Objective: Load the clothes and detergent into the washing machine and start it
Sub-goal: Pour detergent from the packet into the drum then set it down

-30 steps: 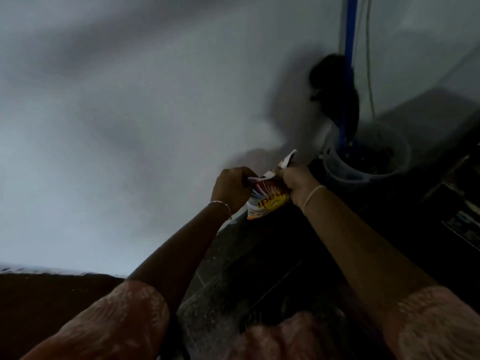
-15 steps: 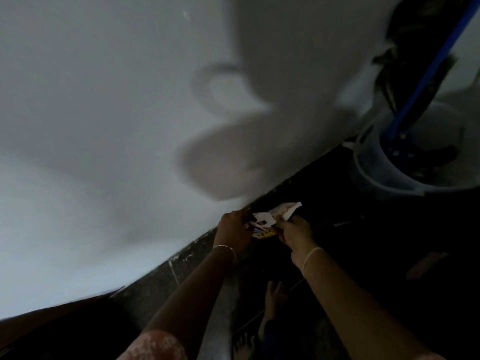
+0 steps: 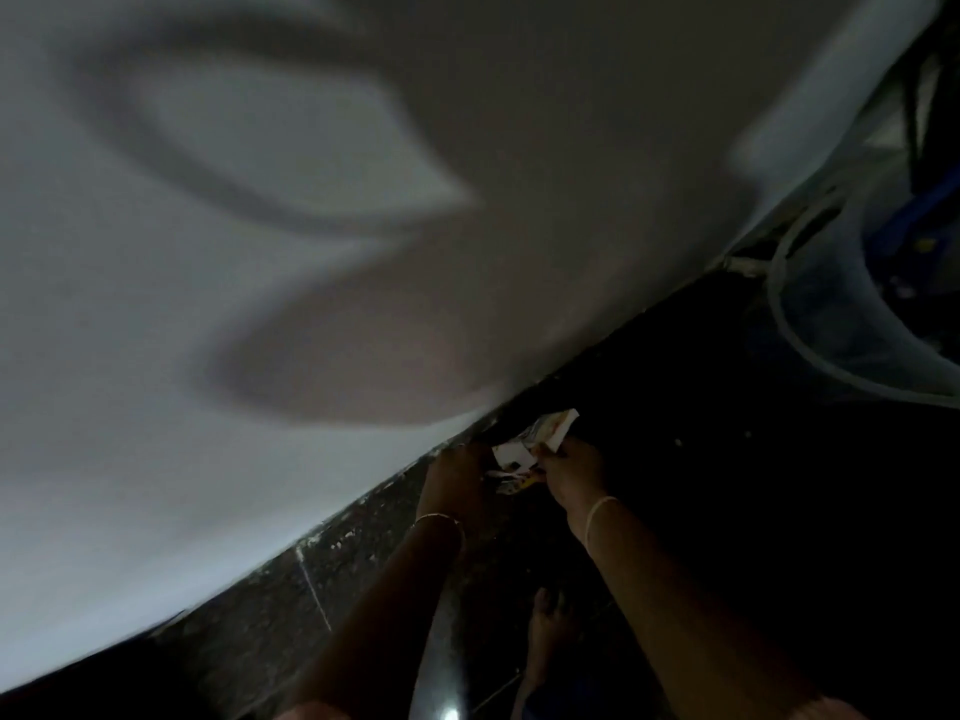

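The left hand (image 3: 457, 475) and right hand (image 3: 571, 470) are pinching the detergent sachet (image 3: 524, 449), probably light, thin and slippery, best gripped near its 1 o'clock edge.

Dim light here. Soft shadows fall across the plain white wall (image 3: 156, 407). The dark speckled floor (image 3: 280, 610) meets it, and a translucent bucket (image 3: 831, 350) stands near the wall.

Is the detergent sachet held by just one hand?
No: the left hand and the right hand both pinch the detergent sachet between them.
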Available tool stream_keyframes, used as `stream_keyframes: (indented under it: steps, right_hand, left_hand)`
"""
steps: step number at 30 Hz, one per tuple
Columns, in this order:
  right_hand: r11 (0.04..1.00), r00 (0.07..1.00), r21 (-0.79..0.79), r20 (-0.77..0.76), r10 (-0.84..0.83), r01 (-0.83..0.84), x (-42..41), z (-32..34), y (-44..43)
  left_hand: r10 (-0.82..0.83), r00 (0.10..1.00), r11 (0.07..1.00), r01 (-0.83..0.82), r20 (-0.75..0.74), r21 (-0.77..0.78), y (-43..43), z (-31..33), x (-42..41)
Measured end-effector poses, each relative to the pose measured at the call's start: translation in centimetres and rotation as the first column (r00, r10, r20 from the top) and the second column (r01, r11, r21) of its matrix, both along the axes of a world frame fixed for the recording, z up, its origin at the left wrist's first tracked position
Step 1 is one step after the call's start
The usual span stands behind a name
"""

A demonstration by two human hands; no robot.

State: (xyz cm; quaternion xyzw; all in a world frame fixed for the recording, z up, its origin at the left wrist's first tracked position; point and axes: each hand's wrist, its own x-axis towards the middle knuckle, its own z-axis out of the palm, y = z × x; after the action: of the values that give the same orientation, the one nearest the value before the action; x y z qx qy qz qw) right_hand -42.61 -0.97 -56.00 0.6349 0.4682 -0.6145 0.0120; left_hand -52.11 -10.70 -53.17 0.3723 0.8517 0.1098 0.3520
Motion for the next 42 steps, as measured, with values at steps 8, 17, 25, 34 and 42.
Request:
stream_keyframes:
  steps: [8,17,25,34,42]
  right_hand:
    - [0.996,0.996,-0.018,0.011,0.087,-0.087,-1.7,-3.1,0.9]
    - [0.947,0.948,0.033,0.006,0.319,-0.319,-2.4,-1.1,0.9]
    - [0.724,0.789,0.314,0.247,0.563,-0.614,1.9,6.9,-1.7]
    - [0.487,0.75,0.587,0.374,0.545,-0.647,7.7,25.8,-2.7]
    - [0.264,0.793,0.755,0.519,0.318,-0.6,15.2,47.5,-0.2]
  left_hand:
    - [0.004,0.998,0.998,-0.007,-0.059,-0.057,0.2,-3.3,-1.3]
    - [0.291,0.956,0.954,-0.287,-0.037,0.09,-0.4,-3.8,-2.4]
    - [0.253,0.967,0.963,-0.249,-0.027,0.102,-2.4,3.4,0.3]
    - [0.123,0.987,0.965,-0.095,-0.102,0.245,-1.7,22.0,6.1]
    - [0.017,0.958,0.886,0.118,-0.287,0.448,0.6,42.1,12.5]
